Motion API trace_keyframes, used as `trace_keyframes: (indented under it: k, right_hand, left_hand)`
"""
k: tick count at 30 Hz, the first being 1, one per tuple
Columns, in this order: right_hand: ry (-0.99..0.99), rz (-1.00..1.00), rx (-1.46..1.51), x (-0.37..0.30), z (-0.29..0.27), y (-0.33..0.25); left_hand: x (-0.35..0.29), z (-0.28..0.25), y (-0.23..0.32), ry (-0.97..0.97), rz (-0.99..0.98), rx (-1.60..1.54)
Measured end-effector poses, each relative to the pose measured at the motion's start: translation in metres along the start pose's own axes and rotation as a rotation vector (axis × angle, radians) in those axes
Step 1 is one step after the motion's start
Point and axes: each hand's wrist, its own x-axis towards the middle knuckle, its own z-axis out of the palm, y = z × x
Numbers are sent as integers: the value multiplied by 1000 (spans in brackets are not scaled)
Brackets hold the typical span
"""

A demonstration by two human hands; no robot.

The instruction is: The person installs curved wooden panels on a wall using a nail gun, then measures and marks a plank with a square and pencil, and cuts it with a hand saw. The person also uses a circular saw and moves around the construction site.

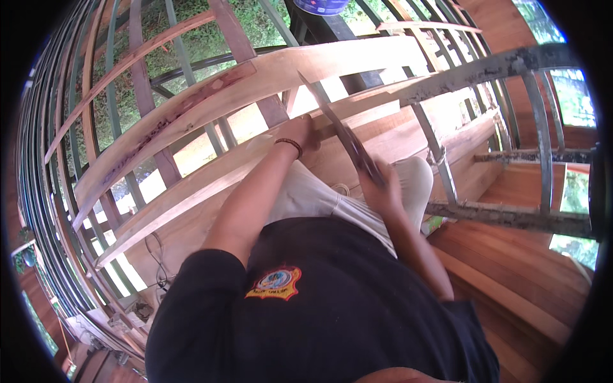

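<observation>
My right hand [382, 189] is closed around the dark handle of a hand saw [337, 127]. The long, narrowing blade slants up and to the left, crossing a pale wooden board [172, 205]; its teeth are too small to make out. Just left of the blade, my left hand [300, 135], with a beaded bracelet at the wrist, grips the board. That board runs from the lower left up toward the right, in front of my lap. Part of its edge is hidden behind my left hand and forearm.
Beyond it lies a wider curved plank [281, 67] with a dark reddish patch. Slatted bars [137, 83] stand behind, with grass showing through. A worn metal ladder-like frame [543, 137] is at the right, above wooden planks [511, 268]. A blue bucket [321, 6] sits at the top.
</observation>
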Motion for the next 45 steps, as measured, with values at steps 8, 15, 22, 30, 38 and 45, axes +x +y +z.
trace_keyframes:
  k: [8, 15, 22, 30, 38, 45]
  right_hand:
    - [49, 6, 128, 20, 6, -9]
    - [-9, -62, -20, -75, -54, -37]
    - [4, 79, 23, 28, 9, -11]
    - [47, -188, -110, -54, -31, -14]
    - [-1, -57, -82, -95, -63, -35]
    - [49, 41, 117, 20, 14, 3]
  left_hand:
    - [-7, 2, 13, 73, 27, 10]
    - [-22, 2, -2, 54, -85, -4]
    - [-15, 12, 12, 41, 23, 21]
    - [-22, 0, 4, 80, -41, 0]
    - [-25, -3, 2, 41, -66, -50]
    - [-18, 1, 15, 34, -5, -4]
